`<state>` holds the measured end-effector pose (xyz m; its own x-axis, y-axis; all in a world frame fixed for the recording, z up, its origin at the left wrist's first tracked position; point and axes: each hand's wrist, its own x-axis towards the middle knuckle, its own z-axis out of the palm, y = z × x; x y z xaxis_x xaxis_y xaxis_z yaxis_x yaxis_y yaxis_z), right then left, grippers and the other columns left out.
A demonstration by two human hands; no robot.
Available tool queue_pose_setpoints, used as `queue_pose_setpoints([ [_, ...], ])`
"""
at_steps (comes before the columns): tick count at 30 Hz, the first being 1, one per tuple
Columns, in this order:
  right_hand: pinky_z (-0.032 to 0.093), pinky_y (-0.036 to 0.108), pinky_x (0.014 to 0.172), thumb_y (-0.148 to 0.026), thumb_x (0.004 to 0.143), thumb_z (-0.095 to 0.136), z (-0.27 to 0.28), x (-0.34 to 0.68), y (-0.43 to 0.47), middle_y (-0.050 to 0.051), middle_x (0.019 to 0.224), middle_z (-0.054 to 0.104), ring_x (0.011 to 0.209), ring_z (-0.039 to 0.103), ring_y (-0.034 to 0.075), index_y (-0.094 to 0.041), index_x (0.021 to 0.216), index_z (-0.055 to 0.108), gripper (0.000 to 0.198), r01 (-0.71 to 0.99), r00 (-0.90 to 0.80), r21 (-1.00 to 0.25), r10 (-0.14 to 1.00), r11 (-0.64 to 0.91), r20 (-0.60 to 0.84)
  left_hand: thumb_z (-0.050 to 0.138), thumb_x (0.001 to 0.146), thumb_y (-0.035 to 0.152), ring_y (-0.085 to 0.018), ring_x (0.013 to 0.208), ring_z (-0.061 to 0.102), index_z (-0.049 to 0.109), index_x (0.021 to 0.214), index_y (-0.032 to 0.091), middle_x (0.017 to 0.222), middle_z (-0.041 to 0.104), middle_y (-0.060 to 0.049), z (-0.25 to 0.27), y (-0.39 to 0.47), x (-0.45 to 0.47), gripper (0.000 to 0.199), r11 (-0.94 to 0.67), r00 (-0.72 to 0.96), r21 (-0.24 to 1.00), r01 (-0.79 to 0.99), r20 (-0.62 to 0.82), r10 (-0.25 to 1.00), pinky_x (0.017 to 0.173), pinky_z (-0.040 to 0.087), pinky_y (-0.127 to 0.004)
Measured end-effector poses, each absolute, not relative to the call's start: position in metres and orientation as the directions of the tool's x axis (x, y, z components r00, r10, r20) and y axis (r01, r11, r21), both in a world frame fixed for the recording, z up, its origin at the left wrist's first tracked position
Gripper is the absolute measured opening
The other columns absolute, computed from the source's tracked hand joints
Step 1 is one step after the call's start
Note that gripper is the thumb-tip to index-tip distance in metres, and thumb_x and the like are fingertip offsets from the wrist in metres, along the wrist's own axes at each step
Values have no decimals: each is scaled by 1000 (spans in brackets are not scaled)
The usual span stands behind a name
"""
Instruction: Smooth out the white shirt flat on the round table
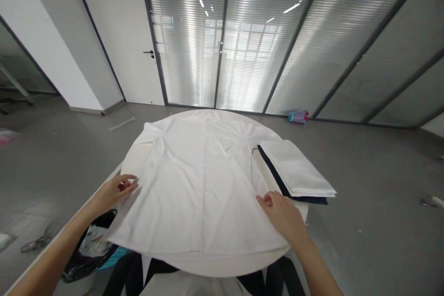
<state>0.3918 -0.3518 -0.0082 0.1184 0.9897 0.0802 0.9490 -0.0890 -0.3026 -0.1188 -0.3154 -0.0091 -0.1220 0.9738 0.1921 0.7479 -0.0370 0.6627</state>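
Note:
A white shirt lies spread out, buttoned front up, over a round off-white table. Its collar is at the far side and its hem hangs toward me near the front edge. My left hand is at the shirt's left side edge, thumb and fingers closed around a bit of the cloth. On the opposite side edge, my right hand pinches the fabric between curled fingers. Just beyond the right hand rests a folded stack: white cloth on top, navy cloth beneath it.
A black bag with contents stands on the floor at the lower left. A blue and red cylindrical object lies by the glass partition. A white door is at the back left.

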Motion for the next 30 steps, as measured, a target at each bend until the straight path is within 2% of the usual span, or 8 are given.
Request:
queue_pose_setpoints([
  [3,39,31,57,-54,85,56,-12,396,-368,4,73,65,67,62,23,-25,70,55,32,937,114,-337,993,-96,32,69,77,60,-18,65,62,71,108,20,78,65,-1,-20,-334,-128,50,-63,-55,616,785,172,984,61,54,-31],
  [7,47,34,63,-54,78,60,-13,400,-390,2,73,66,69,65,24,-25,98,63,36,855,74,-516,997,-62,3,67,79,55,-27,101,65,67,125,25,110,68,-10,-25,-352,-132,55,-240,156,491,838,205,966,88,55,-38],
  [10,54,36,73,-50,74,65,-11,405,-407,5,89,72,82,69,27,-26,130,56,62,748,23,-663,1000,-20,-4,62,87,48,-28,116,61,68,125,28,129,61,-12,-22,-371,-132,44,-322,252,475,819,205,946,100,51,-40],
  [13,56,37,78,-46,73,64,-11,408,-424,10,116,70,93,69,27,-26,129,60,60,678,4,-734,998,48,69,67,84,47,-29,124,58,67,125,32,142,54,-9,-20,-394,-132,44,-360,317,505,785,172,933,104,49,-40],
  [16,57,35,77,-40,74,61,-14,407,-437,9,123,66,80,68,20,-26,127,63,55,666,-11,-740,993,94,116,72,77,46,-31,130,54,66,127,34,147,51,-7,-21,-409,-134,51,-369,334,529,765,164,928,108,46,-43],
  [21,56,33,74,-40,80,58,-21,397,-446,7,105,68,71,64,17,-23,117,68,41,625,28,-764,973,161,228,67,80,52,-30,118,63,73,114,29,129,66,-9,-25,-408,-141,42,-308,274,640,704,155,949,101,52,-42],
  [24,56,33,69,-44,81,59,-27,392,-445,9,102,69,65,62,17,-21,108,69,37,596,143,-787,943,160,300,62,80,65,-30,109,67,75,105,23,117,71,-11,-23,-406,-141,50,-214,155,723,656,149,977,92,58,-39],
  [30,58,31,74,-45,82,63,-41,386,-451,6,96,67,74,66,16,-21,122,65,47,464,101,-854,944,234,313,60,77,70,-24,84,70,75,93,23,109,71,-9,-28,-414,-135,52,-219,63,661,718,251,966,71,60,-33],
])
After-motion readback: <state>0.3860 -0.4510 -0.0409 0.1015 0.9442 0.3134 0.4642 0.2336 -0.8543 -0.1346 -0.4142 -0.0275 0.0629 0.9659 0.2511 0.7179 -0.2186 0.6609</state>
